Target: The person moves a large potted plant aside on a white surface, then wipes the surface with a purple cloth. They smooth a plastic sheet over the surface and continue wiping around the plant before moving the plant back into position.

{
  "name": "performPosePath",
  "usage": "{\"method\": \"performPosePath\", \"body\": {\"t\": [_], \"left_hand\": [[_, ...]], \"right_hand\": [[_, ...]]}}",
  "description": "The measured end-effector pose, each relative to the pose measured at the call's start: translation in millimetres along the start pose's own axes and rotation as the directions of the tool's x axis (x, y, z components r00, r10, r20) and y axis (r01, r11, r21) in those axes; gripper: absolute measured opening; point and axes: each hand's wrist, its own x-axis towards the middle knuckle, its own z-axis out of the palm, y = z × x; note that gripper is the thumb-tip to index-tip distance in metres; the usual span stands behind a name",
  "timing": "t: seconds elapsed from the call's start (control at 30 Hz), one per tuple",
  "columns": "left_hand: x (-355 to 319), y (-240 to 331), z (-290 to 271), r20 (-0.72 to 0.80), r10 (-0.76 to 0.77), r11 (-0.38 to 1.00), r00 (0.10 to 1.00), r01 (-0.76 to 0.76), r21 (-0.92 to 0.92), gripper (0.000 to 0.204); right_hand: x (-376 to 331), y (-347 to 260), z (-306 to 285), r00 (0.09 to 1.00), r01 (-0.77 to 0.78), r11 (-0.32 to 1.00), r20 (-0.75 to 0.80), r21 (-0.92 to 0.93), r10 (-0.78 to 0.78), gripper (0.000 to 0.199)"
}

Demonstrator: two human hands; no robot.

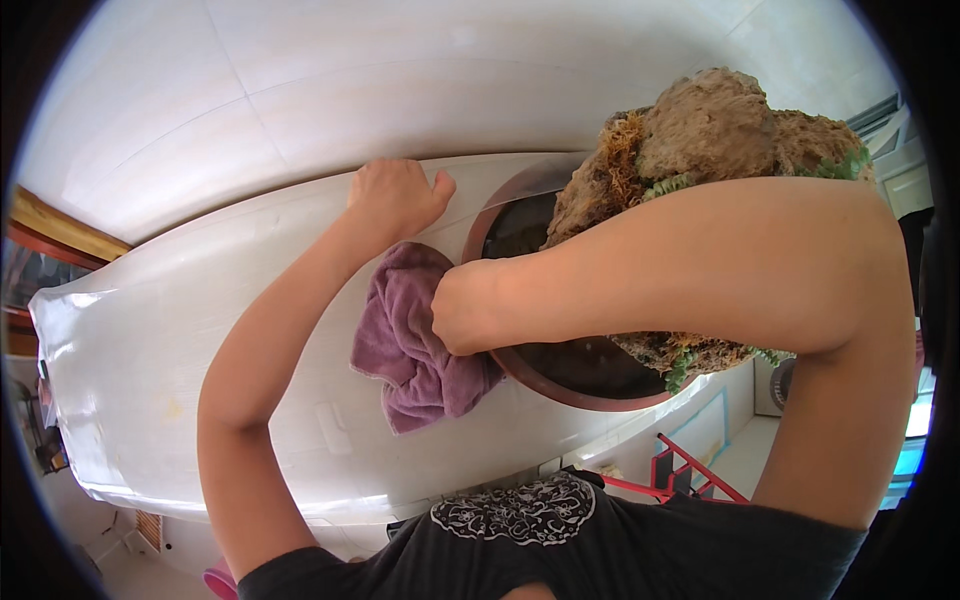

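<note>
A crumpled purple cloth (pixel 410 340) lies on the white table (pixel 250 400), just left of a round brown basin. My right hand (pixel 468 308) is closed on the cloth's right side and presses it against the tabletop, its fingertips hidden. My right forearm reaches across in front of the basin (pixel 545 392) and the rock in it. Farther back, close to the wall, my left hand (pixel 393 197) is over the table beyond the cloth. Its thumb stands apart, while the other fingers bend away out of sight; it does not touch the cloth.
A large rough brown rock (pixel 710 130) with small green plants and moss rises from dark water in the basin, at the right. Pale wall panels (pixel 340 80) border the table's far side. Past its near edge is a red-framed folding object (pixel 675 470).
</note>
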Motion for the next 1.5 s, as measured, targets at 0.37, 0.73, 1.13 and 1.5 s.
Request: {"method": "performPosePath", "body": {"t": [0.37, 0.73, 1.13, 1.5], "left_hand": [[18.8, -13.6, 20.9, -0.445, 0.095, 0.994, 0.89, -0.063, 0.088, 0.064], [38.9, -24.1, 48.6, -0.586, 0.326, 0.942, 0.742, -0.206, 0.264, 0.057], [32.2, -10.1, 32.3, -0.45, 0.022, 0.978, 0.893, 0.074, 0.194, 0.058], [8.0, 1.6, 18.1, -0.357, -0.164, 0.984, 0.92, 0.176, 0.002, 0.063]], "right_hand": [[12.1, 2.0, 24.7, 0.991, 0.101, 0.981, -0.064, -0.167, -0.113, 0.012], [14.0, -5.6, 19.0, 0.994, 0.111, 0.974, 0.045, -0.196, -0.104, 0.013], [13.8, -4.0, 26.5, 0.993, 0.077, 0.965, -0.069, -0.25, -0.097, 0.013], [18.4, -0.9, 35.7, 0.995, 0.056, 0.97, -0.072, -0.237, -0.075, 0.012]]}}
